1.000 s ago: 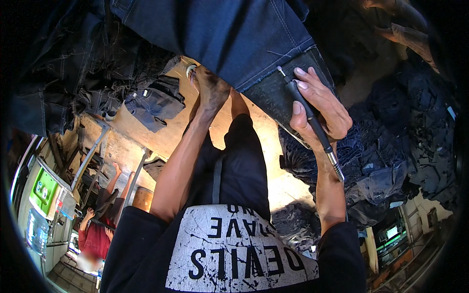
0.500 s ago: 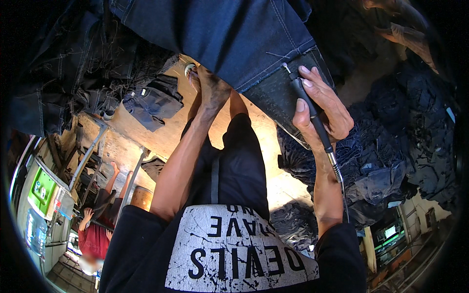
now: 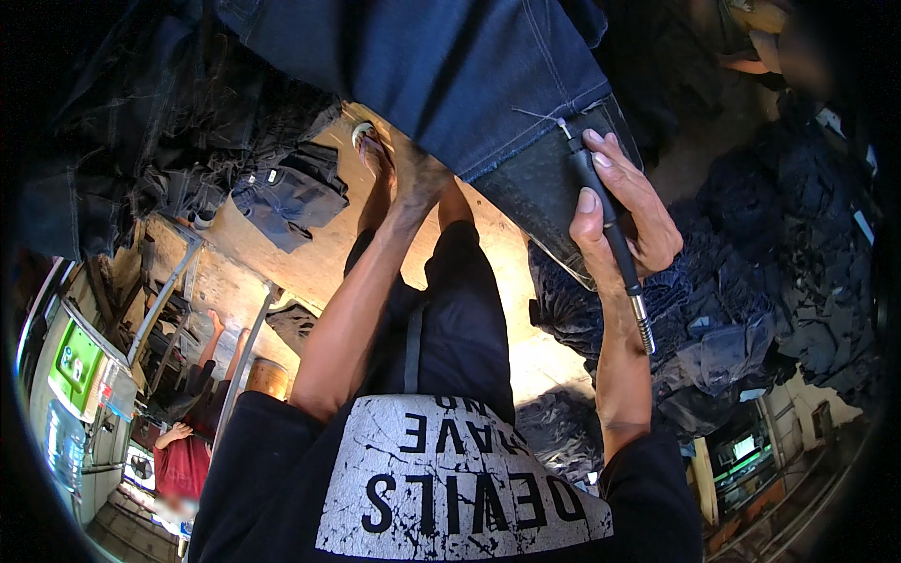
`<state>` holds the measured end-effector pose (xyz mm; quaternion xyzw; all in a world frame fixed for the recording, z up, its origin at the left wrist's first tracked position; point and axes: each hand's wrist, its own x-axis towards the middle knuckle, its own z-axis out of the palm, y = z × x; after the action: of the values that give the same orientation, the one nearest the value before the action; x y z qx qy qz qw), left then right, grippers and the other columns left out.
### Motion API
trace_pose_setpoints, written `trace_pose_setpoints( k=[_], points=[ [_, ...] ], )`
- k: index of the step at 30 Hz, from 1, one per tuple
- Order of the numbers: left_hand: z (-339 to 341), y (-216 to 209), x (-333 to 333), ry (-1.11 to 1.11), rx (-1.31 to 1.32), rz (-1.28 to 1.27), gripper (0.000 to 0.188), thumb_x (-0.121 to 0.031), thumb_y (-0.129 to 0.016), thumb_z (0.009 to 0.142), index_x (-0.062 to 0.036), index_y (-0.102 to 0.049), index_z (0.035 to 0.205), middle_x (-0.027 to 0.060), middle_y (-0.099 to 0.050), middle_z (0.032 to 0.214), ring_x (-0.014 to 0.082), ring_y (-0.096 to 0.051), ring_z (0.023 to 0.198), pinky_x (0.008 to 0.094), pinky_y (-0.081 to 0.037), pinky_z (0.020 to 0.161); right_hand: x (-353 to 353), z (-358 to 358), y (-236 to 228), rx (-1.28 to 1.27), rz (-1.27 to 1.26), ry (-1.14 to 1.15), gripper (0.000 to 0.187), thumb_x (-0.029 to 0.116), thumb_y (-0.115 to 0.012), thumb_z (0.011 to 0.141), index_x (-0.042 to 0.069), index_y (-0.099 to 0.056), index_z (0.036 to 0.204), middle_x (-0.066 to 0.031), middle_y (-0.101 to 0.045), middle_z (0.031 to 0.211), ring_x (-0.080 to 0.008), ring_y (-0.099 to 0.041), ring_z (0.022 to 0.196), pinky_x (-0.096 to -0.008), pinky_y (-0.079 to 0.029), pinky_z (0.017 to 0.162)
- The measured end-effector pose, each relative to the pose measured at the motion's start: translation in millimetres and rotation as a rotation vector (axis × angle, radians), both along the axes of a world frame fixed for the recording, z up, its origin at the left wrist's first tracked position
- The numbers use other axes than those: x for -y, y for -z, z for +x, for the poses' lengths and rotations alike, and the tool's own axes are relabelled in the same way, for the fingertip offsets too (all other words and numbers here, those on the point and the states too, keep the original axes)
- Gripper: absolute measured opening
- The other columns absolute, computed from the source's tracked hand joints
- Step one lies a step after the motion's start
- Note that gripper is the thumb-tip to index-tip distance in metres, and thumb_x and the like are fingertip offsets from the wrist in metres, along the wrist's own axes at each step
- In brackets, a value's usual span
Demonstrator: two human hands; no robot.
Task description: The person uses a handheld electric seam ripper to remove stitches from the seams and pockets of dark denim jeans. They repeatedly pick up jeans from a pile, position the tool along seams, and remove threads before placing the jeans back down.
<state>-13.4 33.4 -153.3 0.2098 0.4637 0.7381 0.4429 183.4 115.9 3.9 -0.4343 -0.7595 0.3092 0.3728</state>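
A dark blue denim garment (image 3: 441,84) with light stitching is stretched over a flat dark board (image 3: 526,178), whose lower part shows below the cloth's edge. In my right hand (image 3: 652,216) is a slim black rotary tool handpiece (image 3: 591,183), pinched between thumb and fingers like a pen. Its small round tip meets the denim's edge near the seam, beside some loose pale threads (image 3: 533,114). My left hand (image 3: 422,174) reaches under the garment's lower left edge, so its fingers are hidden.
Piles of dark denim lie to the left (image 3: 122,169) and right (image 3: 741,281). A small denim piece (image 3: 286,206) rests on the tan floor (image 3: 366,272). Another person in a red shirt (image 3: 183,464) sits at lower left, near metal rails (image 3: 249,352). Part of another person shows at top right.
The tool's tip has shifted slightly right along the denim's edge, with my right hand following. The garment has also moved a little to the right. My left hand remains at its edge.
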Motion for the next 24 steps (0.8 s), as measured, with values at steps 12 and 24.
trace_pose_setpoints(
  k=[12,24],
  points=[
    [-139,-238,13,0.068,-0.828,-0.494,0.062,-0.008,-0.082,0.091,-0.0036,-0.056,0.147,0.019,-0.066,0.135,0.0285,-0.065,0.127,0.041,-0.054,0.106,-11,-25,-44,-0.321,-0.151,0.378,0.023,0.017,-0.068,0.107,-0.001,-0.072,0.122,-0.018,-0.075,0.129,-0.0313,-0.072,0.12,-0.0417,-0.053,0.109],
    [-215,-181,-189,0.116,-1.839,-0.375,0.077,-0.046,-0.088,0.08,0.0006,-0.064,0.137,0.0303,-0.06,0.14,0.0453,-0.054,0.133,0.0557,-0.047,0.105,-27,-69,-41,-0.165,-0.34,0.68,0.021,0.006,-0.075,0.089,0.006,-0.074,0.11,-0.0125,-0.077,0.095,-0.0204,-0.075,0.091,-0.0333,-0.057,0.086]
  ],
)
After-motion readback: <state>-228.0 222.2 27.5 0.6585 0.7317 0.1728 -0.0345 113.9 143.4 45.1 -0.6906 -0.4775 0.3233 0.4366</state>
